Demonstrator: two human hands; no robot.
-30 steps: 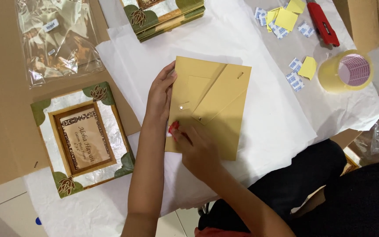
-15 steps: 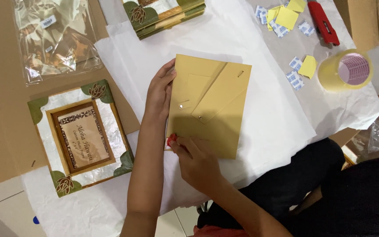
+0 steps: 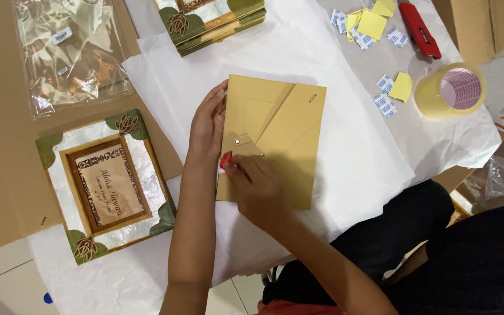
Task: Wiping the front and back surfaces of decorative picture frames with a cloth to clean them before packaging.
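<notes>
Head view: your left hand (image 3: 208, 125) lies flat on the left edge of the tan frame back (image 3: 281, 137). Its fingers are stretched out and press down; they do not grip anything. Your right hand (image 3: 258, 186) sits on the lower left part of the frame back. Its fingers are curled in and pinch a small red thing (image 3: 225, 164) close to a little metal clip (image 3: 236, 141). You cannot tell what the red thing is. The frame back lies face down on white paper (image 3: 351, 157), in the middle of the work spot. To the left lies a shiny picture frame (image 3: 105, 184) with green corners. Up top sits a stack of frames (image 3: 211, 17). To the right are a tape roll (image 3: 450, 90), a red cutter (image 3: 418, 29), and yellow stickers (image 3: 371, 23). A clear plastic bag (image 3: 71, 52) lies at the top left.
</notes>
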